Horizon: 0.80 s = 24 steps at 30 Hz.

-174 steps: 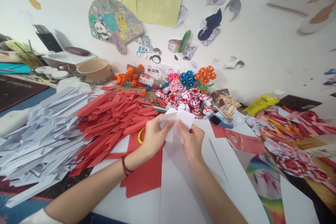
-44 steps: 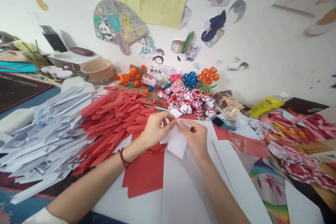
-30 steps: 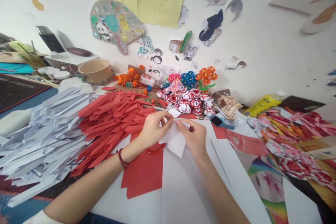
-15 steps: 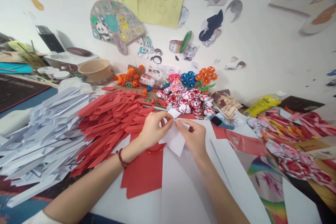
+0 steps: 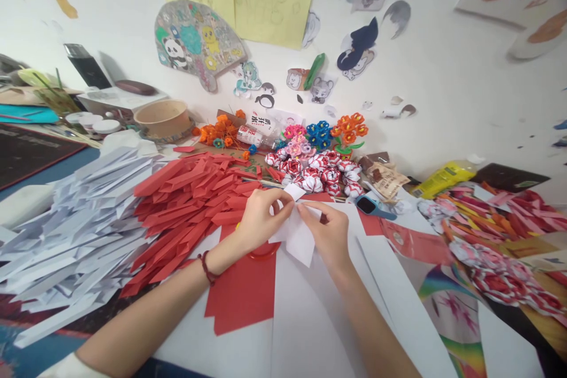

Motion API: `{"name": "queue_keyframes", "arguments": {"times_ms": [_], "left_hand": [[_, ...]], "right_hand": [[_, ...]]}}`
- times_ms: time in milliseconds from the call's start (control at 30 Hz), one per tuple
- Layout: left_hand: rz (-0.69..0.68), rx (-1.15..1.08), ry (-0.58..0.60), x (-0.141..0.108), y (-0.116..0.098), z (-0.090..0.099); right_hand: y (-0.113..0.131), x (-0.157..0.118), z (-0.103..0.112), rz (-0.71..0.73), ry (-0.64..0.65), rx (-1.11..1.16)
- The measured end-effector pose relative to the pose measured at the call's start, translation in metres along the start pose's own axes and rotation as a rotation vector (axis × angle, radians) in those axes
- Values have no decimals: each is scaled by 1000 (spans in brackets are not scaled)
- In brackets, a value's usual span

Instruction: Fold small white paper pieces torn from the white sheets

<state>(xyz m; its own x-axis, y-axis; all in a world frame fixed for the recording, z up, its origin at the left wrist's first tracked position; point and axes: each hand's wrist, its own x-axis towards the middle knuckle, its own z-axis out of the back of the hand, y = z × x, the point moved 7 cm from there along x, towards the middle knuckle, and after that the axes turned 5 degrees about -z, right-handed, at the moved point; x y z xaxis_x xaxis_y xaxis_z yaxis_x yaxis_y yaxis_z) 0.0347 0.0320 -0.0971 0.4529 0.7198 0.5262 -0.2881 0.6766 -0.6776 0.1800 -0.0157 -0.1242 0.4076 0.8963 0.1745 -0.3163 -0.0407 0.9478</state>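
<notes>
Between both hands is a small piece of folded white paper, with flaps pointing up and down. My left hand pinches its upper middle between thumb and fingertips. From the other side, my right hand grips the same paper, its thumb and forefinger close to the left fingertips. The exact fold under the fingers is hidden. Below the hands lie red paper sheets and a large white sheet. A red ring-shaped object shows partly behind the paper.
To the left are heaps of folded white strips and red strips. Red-and-white paper flowers sit behind the hands, beside a blue smartwatch. A yellow bottle lies farther right. A wall with stickers rises behind.
The hands hold the paper in nearly the same pose; its lower flap has swung slightly to the right. The whole view has shifted a little.
</notes>
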Motion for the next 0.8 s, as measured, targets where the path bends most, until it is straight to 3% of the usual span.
{"name": "queue_keyframes", "arguments": {"times_ms": [300,800], "left_hand": [[-17,42,11,-1,-4,0],[-86,44,-12,-6,-16,1]], "right_hand": [[-10,2,-12,-162,172,222],[-1,-1,-7,-152,140,277]]}}
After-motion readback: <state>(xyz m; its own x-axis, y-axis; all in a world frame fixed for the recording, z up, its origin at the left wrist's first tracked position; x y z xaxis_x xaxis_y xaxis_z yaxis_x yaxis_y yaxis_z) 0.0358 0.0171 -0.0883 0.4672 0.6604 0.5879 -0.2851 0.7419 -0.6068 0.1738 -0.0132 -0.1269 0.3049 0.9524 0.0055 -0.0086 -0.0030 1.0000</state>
